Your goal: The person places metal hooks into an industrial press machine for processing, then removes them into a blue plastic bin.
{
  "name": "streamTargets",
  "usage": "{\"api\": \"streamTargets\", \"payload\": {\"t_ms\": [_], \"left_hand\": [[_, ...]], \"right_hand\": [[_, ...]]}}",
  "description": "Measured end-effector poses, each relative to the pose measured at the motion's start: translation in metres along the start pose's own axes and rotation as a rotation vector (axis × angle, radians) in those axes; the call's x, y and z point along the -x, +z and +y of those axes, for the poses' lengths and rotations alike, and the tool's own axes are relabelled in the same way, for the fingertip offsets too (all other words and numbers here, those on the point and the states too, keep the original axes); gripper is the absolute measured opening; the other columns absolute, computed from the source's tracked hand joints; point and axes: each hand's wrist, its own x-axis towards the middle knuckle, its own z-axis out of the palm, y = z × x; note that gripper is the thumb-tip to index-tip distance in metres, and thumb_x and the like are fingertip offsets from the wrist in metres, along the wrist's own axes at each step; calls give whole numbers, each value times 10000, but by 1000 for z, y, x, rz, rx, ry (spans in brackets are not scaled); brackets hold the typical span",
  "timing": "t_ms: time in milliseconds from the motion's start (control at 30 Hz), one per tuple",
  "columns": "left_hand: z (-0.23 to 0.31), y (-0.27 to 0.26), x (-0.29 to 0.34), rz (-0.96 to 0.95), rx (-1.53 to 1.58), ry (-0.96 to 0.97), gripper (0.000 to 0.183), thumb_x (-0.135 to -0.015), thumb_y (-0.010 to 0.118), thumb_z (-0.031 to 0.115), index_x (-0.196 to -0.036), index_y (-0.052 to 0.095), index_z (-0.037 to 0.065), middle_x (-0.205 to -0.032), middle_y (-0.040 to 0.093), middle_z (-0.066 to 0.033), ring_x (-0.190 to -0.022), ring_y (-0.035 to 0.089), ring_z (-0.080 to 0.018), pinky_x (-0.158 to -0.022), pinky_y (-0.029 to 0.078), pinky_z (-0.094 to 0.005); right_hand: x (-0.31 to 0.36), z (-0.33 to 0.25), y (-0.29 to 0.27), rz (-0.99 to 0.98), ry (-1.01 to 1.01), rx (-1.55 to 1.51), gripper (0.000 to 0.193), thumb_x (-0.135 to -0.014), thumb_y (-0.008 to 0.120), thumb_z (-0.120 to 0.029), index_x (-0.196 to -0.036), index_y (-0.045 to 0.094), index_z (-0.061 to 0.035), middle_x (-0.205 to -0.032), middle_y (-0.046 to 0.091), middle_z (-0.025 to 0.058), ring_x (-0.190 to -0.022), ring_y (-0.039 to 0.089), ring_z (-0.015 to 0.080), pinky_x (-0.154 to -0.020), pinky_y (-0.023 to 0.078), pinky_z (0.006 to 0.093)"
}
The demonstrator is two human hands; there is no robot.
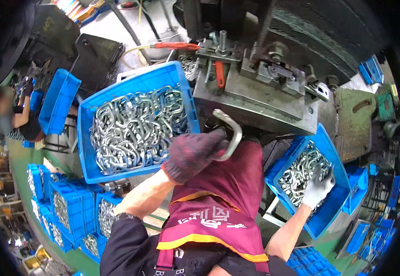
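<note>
Steel press (259, 99): straight ahead of you.
Left bin (84, 142): blue, beside the press, heaped with bent metal parts (135, 124).
Apron (227, 184): maroon, yellow-edged, across your front.
Right bin (335, 202): blue, at your right, holding similar parts.
Left hand (195, 152): dark-gloved, fingers clamped on one rod (237, 131).
Right hand (318, 189): white-gloved, down in the right bin; whether your fingers grip anything, I cannot tell.
Rod: bent, grey, in your left hand, near the press.

A factory workshop — dark heavy machinery (319, 41) at upper right, a big blue crate (83, 149) of bent metal rods (138, 129) left of centre, stacked crates (78, 195) on a green floor (23, 158) at lower left.
</note>
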Motion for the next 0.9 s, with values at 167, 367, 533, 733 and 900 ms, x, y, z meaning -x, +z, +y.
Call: {"api": "streamTargets", "payload": {"t_ms": [167, 367, 533, 733, 900], "left_hand": [[21, 30, -10, -245, 37, 266, 400, -757, 694, 248, -1118, 612, 97, -823, 652, -74, -721, 650, -245, -608, 524, -338], [-112, 5, -13, 119, -116, -340, 321, -900, 582, 133, -1213, 565, 62, -1113, 625, -199, -979, 625, -373, -797, 519, -386], [-194, 47, 32, -553, -1159, 36, 446, -840, 548, 275, -1147, 515, -46, -951, 594, -347, -873, 628, -437, -719, 503, -576], [-202, 68, 15, -679, -1012, -248, 347, -830, 490, 266, -955, 597, -40, -713, 592, -320, -585, 611, -439, -511, 492, -579], [-180, 55, -1, -709, -847, -428, 298, -815, 545, 282, -940, 633, 27, -785, 620, -266, -670, 621, -445, -584, 498, -535]], "right_hand": [[52, -115, 1, -877, -149, -785, 256, -918, 605, -226, -889, 661, 22, -612, 599, 15, -497, 475, 50, -448, 351, 224], [10, -145, 0, -737, 130, -1166, 285, -971, 520, -217, -934, 643, 38, -561, 563, 30, -421, 459, 68, -400, 339, 210], [-22, -167, 57, -653, 406, -1680, 329, -965, 531, -272, -998, 613, 45, -620, 587, 80, -420, 471, 121, -405, 367, 241], [-41, -213, 83, -633, 670, -1636, 295, -930, 582, -283, -919, 582, 11, -733, 648, 156, -480, 530, 170, -450, 423, 294], [-56, -220, 89, -514, 625, -1482, 314, -959, 540, -277, -824, 566, 5, -611, 617, 132, -392, 488, 149, -370, 370, 283]]}}
